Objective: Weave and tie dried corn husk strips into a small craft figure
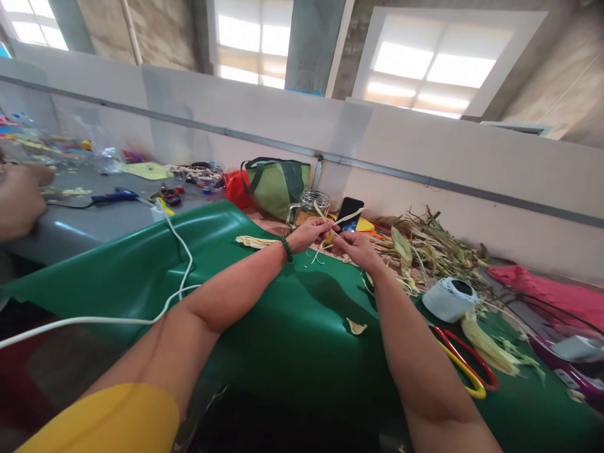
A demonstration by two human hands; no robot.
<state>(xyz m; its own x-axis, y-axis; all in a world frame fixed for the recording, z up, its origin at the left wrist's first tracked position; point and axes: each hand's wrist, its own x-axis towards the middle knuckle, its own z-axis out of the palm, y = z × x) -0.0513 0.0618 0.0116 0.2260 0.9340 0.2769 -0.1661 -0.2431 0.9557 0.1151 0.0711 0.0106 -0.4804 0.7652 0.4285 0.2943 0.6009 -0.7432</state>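
Both my hands meet over the green sheet [283, 327], far out in front of me. My left hand [309, 234] is closed in a pinch on pale corn husk strips [340, 220], and a green bead bracelet [286, 248] sits on its wrist. My right hand [355, 246] is closed on the same strips from the other side. Thin ends of the strips stick up and hang down between the two hands. A flat pale husk piece [255, 241] lies on the sheet just left of my left hand.
A glass mug [309, 206], a phone [349, 212] and a green bag [276, 182] stand behind my hands. A pile of dried husks [429, 248], a white tape roll [450, 299] and red and yellow scissors [465, 363] lie right. Another person's hand [19, 198] is far left. A white cable [179, 264] crosses the sheet.
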